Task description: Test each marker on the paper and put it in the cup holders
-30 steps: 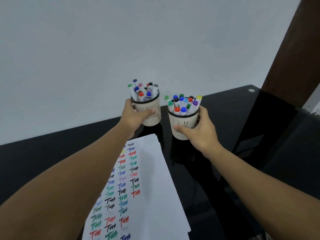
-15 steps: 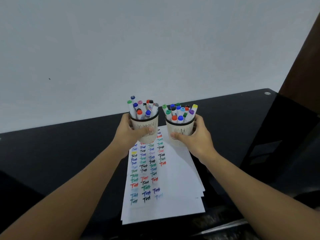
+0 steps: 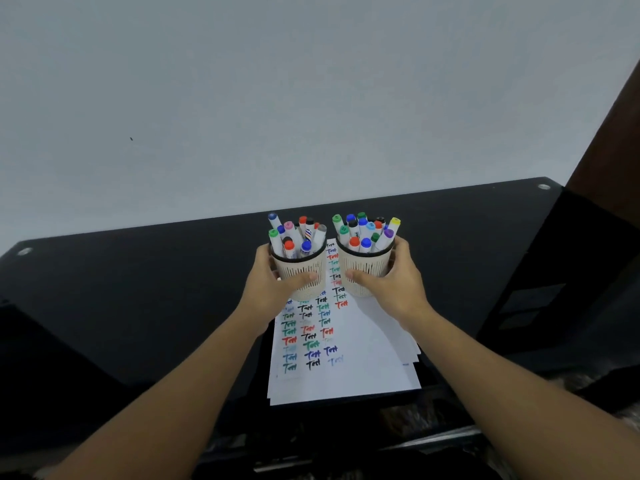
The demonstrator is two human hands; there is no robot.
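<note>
Two cream slotted cup holders with black rims stand side by side over the far end of the paper. My left hand (image 3: 268,282) grips the left cup holder (image 3: 304,268), thumb across its front. My right hand (image 3: 394,285) grips the right cup holder (image 3: 367,270) the same way. Several capped markers (image 3: 294,233) fill the left cup, and several more markers (image 3: 363,230) fill the right one. The white paper (image 3: 363,351) lies on the table beneath, covered with coloured "Test" scribbles in rows. Whether the cups touch the paper or hover above it is unclear.
The black glass table (image 3: 156,289) stretches left and right of the paper, with a metal stud (image 3: 25,251) at its far left corner. A plain white wall rises behind. A dark brown post (image 3: 613,133) stands at the right, with a dark surface below it.
Both hands have drawn the two cups toward me, from the table beyond the sheet to above its far end. The view has shifted so the whole sheet shows.
</note>
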